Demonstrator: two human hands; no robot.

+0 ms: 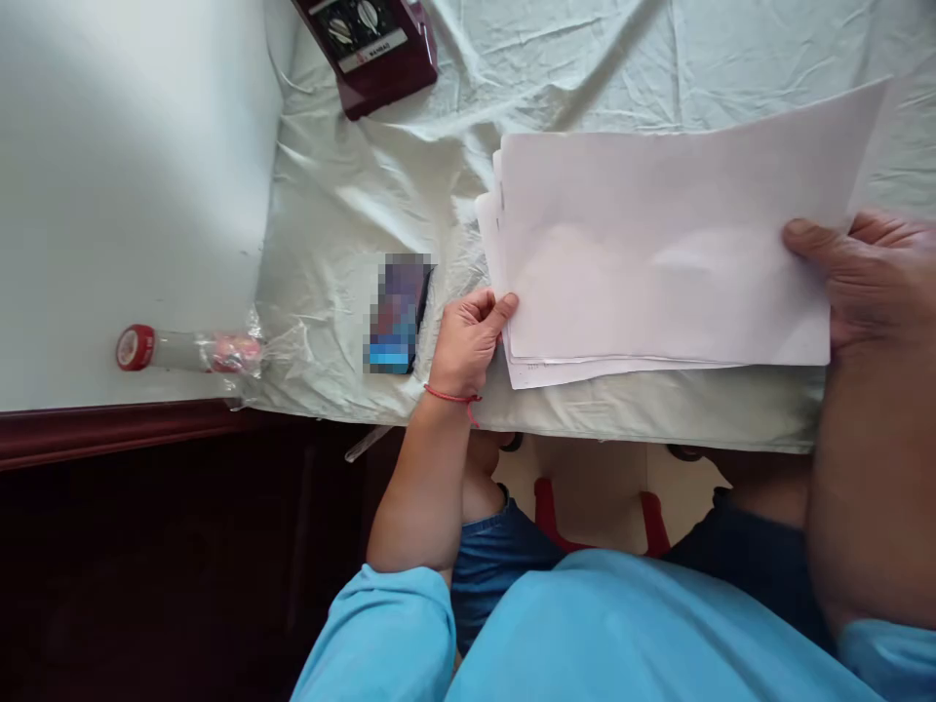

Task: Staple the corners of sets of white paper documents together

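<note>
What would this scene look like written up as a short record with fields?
Left hand: pinches the left edge of the stack of white paper sheets
Right hand: grips the stack's right edge
Surface: wrinkled pale plastic sheet over a white table
Nearby: blurred dark phone beside the left hand; maroon dial device; red-capped clear tube

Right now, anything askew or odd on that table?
Mostly minor. The paper stack is fanned, its lower sheets jutting out under the left hand; the right hand lifts the top sheet. The plastic table cover is wrinkled. A red-capped bottle lies on its side at the table edge.
</note>
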